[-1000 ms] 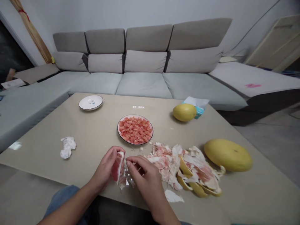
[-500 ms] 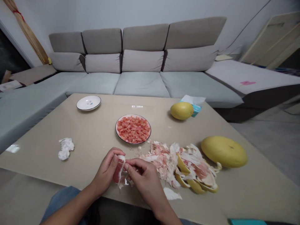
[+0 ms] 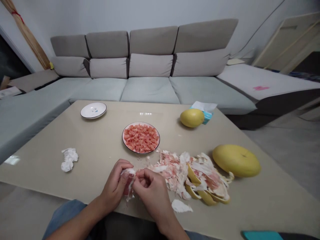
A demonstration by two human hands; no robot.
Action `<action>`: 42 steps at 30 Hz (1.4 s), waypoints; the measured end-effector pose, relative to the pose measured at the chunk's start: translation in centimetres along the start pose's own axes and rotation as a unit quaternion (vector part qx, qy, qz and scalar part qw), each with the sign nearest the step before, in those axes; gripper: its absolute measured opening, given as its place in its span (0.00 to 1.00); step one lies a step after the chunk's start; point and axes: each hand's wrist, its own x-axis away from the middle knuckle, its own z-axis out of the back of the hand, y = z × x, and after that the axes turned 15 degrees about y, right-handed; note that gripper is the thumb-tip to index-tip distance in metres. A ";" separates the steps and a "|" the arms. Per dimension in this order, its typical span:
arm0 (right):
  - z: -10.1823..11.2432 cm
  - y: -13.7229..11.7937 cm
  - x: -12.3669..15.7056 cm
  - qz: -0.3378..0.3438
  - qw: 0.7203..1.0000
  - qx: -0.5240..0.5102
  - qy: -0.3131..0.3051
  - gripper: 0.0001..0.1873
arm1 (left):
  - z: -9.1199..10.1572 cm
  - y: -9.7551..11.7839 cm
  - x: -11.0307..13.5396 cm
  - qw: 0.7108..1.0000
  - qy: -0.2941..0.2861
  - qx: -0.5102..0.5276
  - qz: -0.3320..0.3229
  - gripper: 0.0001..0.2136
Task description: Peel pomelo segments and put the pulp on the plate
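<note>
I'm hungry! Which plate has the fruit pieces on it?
The middle plate, heaped with pink pieces; the far-left white plate has no fruit.

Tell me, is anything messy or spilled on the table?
Yes. A heap of torn peel sprawls on the table, one white scrap lies near the front edge, and a crumpled tissue sits left. The left hand and right hand pinch a pomelo segment.

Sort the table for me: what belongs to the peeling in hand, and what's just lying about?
In the job: left hand and right hand, both gripping the pomelo segment; plate of pink flesh pieces; heap of peel and membrane.
Lying about: empty white dish; crumpled tissue; tissue pack; small whole pomelo; large whole pomelo, both untouched.
</note>
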 end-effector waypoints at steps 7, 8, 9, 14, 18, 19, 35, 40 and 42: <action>-0.1 0.1 -0.3 -0.073 0.996 -0.048 -0.015 0.07 | -0.1 1.2 0.0 0.990 0.013 0.041 0.133 0.15; -0.1 0.2 -0.4 -0.080 0.995 -0.057 -0.021 0.07 | -0.1 1.3 0.0 0.983 0.009 0.058 0.174 0.17; -0.2 0.3 -0.4 -0.087 0.994 -0.066 -0.028 0.07 | -0.2 1.3 -0.1 0.974 0.003 0.078 0.214 0.18; -0.3 0.4 -0.4 -0.112 0.988 -0.093 -0.060 0.08 | -0.7 1.4 -0.1 0.919 -0.015 0.184 0.349 0.19; -0.4 0.3 -0.1 -0.100 0.990 -0.079 -0.065 0.06 | -0.9 1.3 -0.8 0.889 0.023 0.262 0.374 0.15; -0.4 0.3 -0.1 -0.093 0.991 -0.073 -0.070 0.06 | -0.7 1.3 -1.1 0.887 0.042 0.280 0.365 0.14; 0.3 1.4 -0.5 0.177 0.981 0.039 -0.064 0.09 | 0.0 0.9 -2.1 0.885 0.049 0.322 0.332 0.11; 0.5 1.0 -0.6 0.197 0.980 0.013 -0.016 0.09 | -0.1 0.9 -1.7 0.898 0.040 0.296 0.324 0.13; 0.4 0.9 -0.5 0.194 0.981 0.009 -0.006 0.09 | -0.2 0.9 -1.4 0.908 0.039 0.265 0.323 0.15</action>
